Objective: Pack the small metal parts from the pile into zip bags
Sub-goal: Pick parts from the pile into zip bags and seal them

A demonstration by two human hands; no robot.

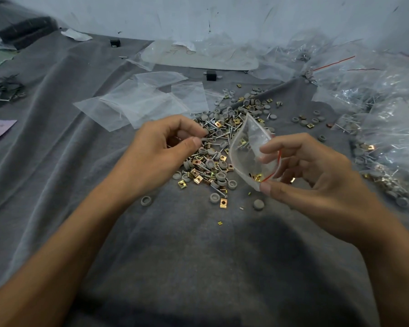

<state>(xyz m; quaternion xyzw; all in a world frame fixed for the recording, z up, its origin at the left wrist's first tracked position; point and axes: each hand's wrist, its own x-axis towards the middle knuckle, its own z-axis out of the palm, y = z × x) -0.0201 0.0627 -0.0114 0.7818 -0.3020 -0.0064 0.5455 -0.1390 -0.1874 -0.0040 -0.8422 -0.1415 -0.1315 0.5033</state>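
1. A crumpled grey cloth (198, 267) covers the bench.
2. The left hand (161, 152) is curled, thumb and forefinger pinching a thin silver screw (207, 138).
3. The pile of gold clips, grey caps and screws (213, 161) lies between the 2 hands.
4. The right hand (316, 175) pinches the clear red-striped zip bag (246, 156), held on end just right of the screw.

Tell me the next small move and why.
Probably carry the left hand across to the zip bag and drop in the small part it seems to pinch at the pile; the right hand holds the bag, with few parts inside.
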